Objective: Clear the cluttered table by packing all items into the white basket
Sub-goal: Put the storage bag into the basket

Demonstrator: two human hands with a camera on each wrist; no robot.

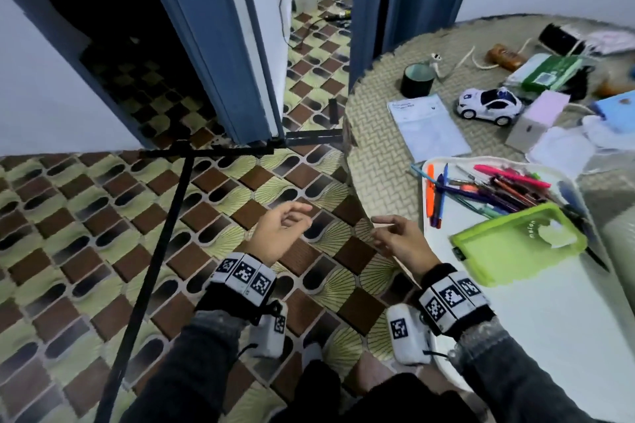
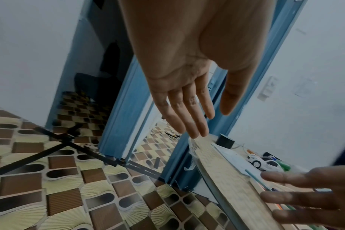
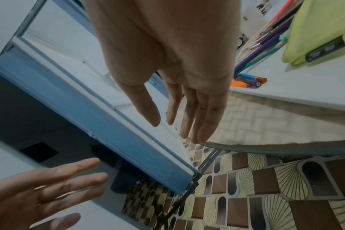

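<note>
While the left hand (image 1: 275,233) and right hand (image 1: 402,239) hovered empty, fingers (image 1: 299,208) spread, beside the tabletop (image 1: 378,148), the toy car (image 1: 489,106) at two o'clock seemed liable to roll off if nudged

Head view: basket (image 1: 549,326) runs off btm & rt edges; table (image 1: 378,148) cut at rt too. Print on paper (image 1: 427,127) too small to read. Wrist views: right hand (image 2: 309,199) & left hand (image 3: 39,191) blurred, cropped by frame edge.
</note>
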